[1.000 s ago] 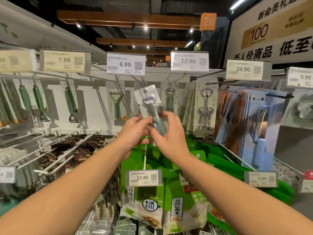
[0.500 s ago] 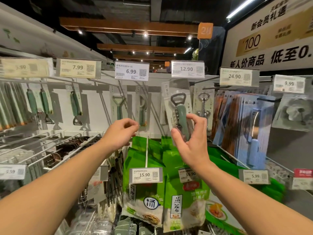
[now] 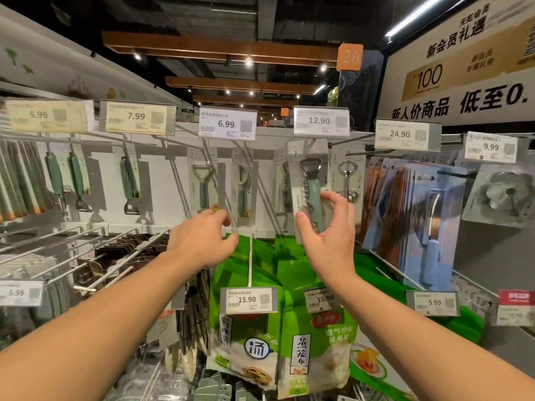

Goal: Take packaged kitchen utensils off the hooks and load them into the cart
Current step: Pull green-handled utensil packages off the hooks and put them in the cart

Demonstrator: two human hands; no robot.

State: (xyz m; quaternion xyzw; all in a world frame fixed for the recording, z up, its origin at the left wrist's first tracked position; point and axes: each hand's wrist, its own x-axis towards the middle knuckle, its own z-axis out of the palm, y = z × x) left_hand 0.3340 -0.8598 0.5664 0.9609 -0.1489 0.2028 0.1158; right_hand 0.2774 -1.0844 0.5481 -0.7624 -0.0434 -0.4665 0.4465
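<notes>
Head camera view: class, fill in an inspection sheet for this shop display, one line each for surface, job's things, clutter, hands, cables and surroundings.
Surface: white hook wall with metal hooks; no table seen.
Job's things: packaged corkscrew under the 12.90 tag; packaged peeler under the 6.99 tag; green-handled tools hang further left. Cart not in view.
Clutter: green bags below with 15.90 tags; blue-backed packs at right.
Hands: right hand holds the corkscrew pack between thumb and fingers; left hand curled and empty below the peeler.
Cables: nothing seen.
Surroundings: dark ceiling with wooden beams and spotlights; large sign at upper right.
</notes>
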